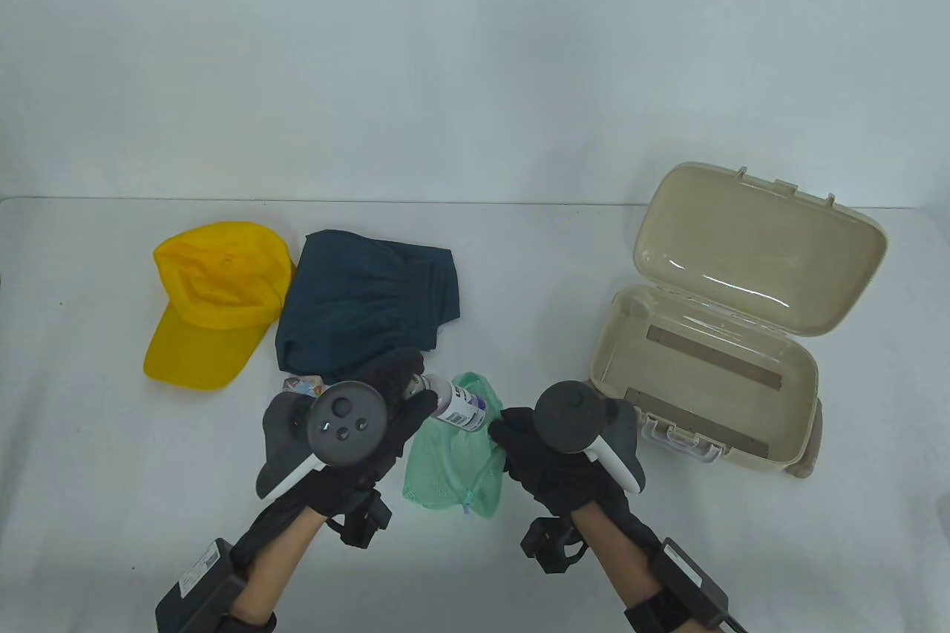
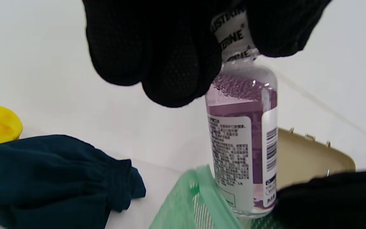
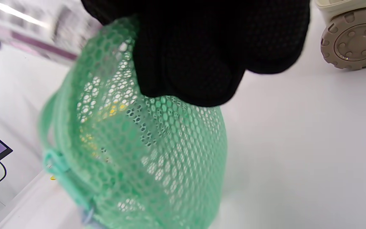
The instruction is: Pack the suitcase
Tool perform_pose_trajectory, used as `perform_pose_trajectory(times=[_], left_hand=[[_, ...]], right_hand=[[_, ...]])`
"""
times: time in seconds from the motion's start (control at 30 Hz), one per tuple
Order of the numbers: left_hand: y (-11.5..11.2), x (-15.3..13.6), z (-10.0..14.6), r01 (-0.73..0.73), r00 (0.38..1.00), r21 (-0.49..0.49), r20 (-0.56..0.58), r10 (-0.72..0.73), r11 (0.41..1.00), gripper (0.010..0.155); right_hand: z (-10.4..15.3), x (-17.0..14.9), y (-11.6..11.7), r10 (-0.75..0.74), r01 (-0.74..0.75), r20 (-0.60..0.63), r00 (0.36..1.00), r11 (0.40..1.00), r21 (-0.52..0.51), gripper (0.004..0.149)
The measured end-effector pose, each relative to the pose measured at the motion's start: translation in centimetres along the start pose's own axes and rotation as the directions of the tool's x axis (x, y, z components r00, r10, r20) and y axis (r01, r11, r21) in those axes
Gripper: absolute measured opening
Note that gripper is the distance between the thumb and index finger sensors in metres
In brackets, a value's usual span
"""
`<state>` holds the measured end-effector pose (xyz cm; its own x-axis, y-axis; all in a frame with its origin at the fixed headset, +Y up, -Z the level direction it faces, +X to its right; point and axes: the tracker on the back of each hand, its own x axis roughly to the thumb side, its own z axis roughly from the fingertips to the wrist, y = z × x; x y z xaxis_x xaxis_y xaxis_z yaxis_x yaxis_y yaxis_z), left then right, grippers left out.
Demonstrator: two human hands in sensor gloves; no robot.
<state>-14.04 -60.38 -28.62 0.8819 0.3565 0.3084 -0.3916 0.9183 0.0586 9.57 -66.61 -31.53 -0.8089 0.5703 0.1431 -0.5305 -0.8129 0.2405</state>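
Note:
My left hand (image 1: pixel 404 395) grips the cap end of a small bottle of purple mouthwash (image 1: pixel 460 404), whose base points into the mouth of a green mesh bag (image 1: pixel 454 466). In the left wrist view the mouthwash bottle (image 2: pixel 242 140) hangs below my fingers (image 2: pixel 170 57) with its base at the mesh bag's rim (image 2: pixel 208 190). My right hand (image 1: pixel 512 436) pinches the bag's edge; in the right wrist view its fingers (image 3: pixel 202 63) clutch the mesh bag (image 3: pixel 145 149). The beige suitcase (image 1: pixel 705 373) lies open at the right.
A yellow cap (image 1: pixel 211 303) and folded dark teal shorts (image 1: pixel 367 303) lie at the left, behind my left hand. A small printed packet (image 1: pixel 300 385) peeks out beside the shorts. The suitcase lid (image 1: pixel 764 247) stands raised, and a suitcase wheel (image 3: pixel 351 38) is close to my right hand.

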Motion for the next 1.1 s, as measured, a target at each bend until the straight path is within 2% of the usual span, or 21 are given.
perform_pose_trajectory(times=[0.07, 0.17, 0.37, 0.63, 0.73, 0.83, 0.93, 1.1], left_hand=[[-0.8, 0.0, -0.2, 0.013, 1.000, -0.034, 0.007, -0.013, 0.999, 0.061], [-1.9, 0.2, -0.6, 0.051, 0.997, -0.141, 0.056, -0.043, 0.989, 0.061], [-3.8, 1.6, -1.5, 0.219, 0.969, -0.281, 0.175, -0.174, 0.935, 0.061], [-5.9, 2.0, -4.1, 0.205, 0.974, -0.502, 0.190, -0.124, 0.840, 0.061], [-7.0, 2.1, -4.8, 0.230, 0.971, -0.549, 0.189, -0.149, 0.803, 0.061], [-7.9, 2.2, -5.4, 0.252, 0.967, -0.559, 0.186, -0.177, 0.790, 0.061], [-8.5, 2.2, -5.8, 0.237, 0.971, -0.549, 0.163, -0.175, 0.802, 0.060], [-9.8, 2.2, -5.9, 0.304, 0.953, -0.401, 0.135, -0.272, 0.864, 0.057]], right_hand=[[0.0, 0.0, 0.0, -0.002, 0.002, 0.000, 1.000, 1.000, -0.003, 0.045], [0.0, -0.1, 0.0, 0.001, -0.001, 0.001, 1.000, 1.000, -0.008, 0.045], [0.1, 0.3, 0.0, 0.003, -0.002, 0.018, 1.000, 1.000, -0.013, 0.045], [0.1, 0.4, 0.3, 0.016, -0.016, 0.044, 0.999, 1.000, 0.017, 0.045], [0.0, 0.5, 0.5, 0.034, -0.036, 0.057, 0.998, 0.999, 0.024, 0.045], [-0.1, 0.5, 0.7, 0.050, -0.051, 0.062, 0.997, 0.998, 0.028, 0.045], [-0.1, 0.5, 0.7, 0.060, -0.062, 0.061, 0.996, 0.998, 0.024, 0.045], [-0.2, 0.4, 0.6, 0.059, -0.060, 0.056, 0.997, 0.998, 0.017, 0.045]])
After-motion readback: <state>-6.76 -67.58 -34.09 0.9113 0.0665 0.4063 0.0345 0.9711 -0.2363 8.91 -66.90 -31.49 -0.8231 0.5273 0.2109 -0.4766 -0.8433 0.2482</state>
